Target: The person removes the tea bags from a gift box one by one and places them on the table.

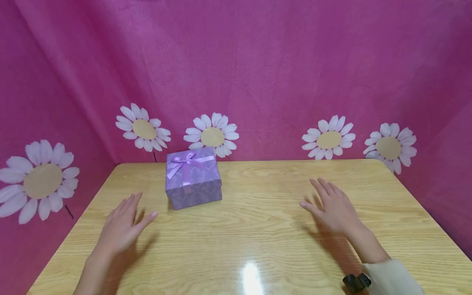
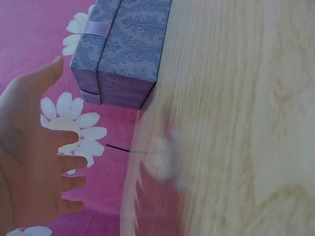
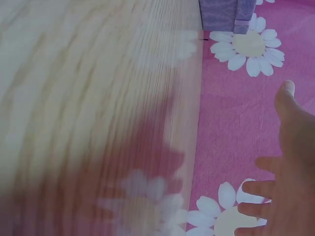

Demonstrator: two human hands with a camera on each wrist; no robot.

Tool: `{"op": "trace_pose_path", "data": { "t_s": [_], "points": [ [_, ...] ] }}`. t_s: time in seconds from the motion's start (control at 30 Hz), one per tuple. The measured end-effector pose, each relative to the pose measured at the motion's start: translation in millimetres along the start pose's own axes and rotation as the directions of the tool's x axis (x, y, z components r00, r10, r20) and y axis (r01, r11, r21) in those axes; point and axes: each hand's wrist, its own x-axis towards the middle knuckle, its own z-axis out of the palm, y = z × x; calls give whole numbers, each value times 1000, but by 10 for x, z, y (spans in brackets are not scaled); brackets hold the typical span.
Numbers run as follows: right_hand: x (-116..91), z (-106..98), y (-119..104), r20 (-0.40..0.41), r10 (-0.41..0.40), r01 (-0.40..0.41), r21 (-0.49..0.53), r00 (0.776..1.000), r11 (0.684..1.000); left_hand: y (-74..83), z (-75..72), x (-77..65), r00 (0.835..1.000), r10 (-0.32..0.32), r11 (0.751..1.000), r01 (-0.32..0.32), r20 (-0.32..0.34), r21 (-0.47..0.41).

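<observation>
A purple patterned gift box [image 1: 195, 178] with a ribbon bow [image 1: 184, 162] on its lid stands toward the back left of the table. My left hand [image 1: 119, 227] hovers to the box's left and nearer to me, fingers straight and thumb spread, holding nothing. In the left wrist view the box [image 2: 128, 44] lies beyond the thumb of that hand [image 2: 34, 152]. Well to the right of the box, my right hand [image 1: 335, 211] is held over the table with its fingers extended and nothing in it. The right wrist view shows the hand [image 3: 290, 182] apart from the box [image 3: 224, 14].
The light wood table [image 1: 236, 233] has rounded back corners. Behind it and along both sides hangs a magenta curtain [image 1: 258, 73] printed with white daisies. A black strap device [image 1: 357, 282] is on the right wrist beside a pale sleeve [image 1: 392, 278].
</observation>
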Motion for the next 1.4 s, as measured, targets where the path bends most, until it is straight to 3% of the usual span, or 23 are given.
{"op": "trace_pose_path", "data": {
  "t_s": [0.2,0.5,0.87,1.03,1.2,1.3,1.4],
  "points": [
    [104,60,-50,-9,-19,20,15,1000,1000,42,17,92,1000,6,995,-4,20,-96],
    [235,184,-97,19,-23,20,123,1000,992,144,19,233,997,-41,963,56,63,-262],
    [413,381,-260,-5,-68,66,314,998,947,292,104,366,996,-84,879,58,-33,-473],
    [468,450,-399,-29,-70,76,379,997,922,380,145,413,990,-136,821,125,22,-558],
    [539,459,-550,-33,-82,89,417,996,905,487,137,464,974,-224,758,199,38,-621],
    [594,466,-635,-27,-89,91,427,996,900,533,134,498,964,-263,731,221,32,-646],
    [642,484,-708,-16,-84,82,442,996,893,571,134,532,958,-285,719,234,30,-655]
  ]
}}
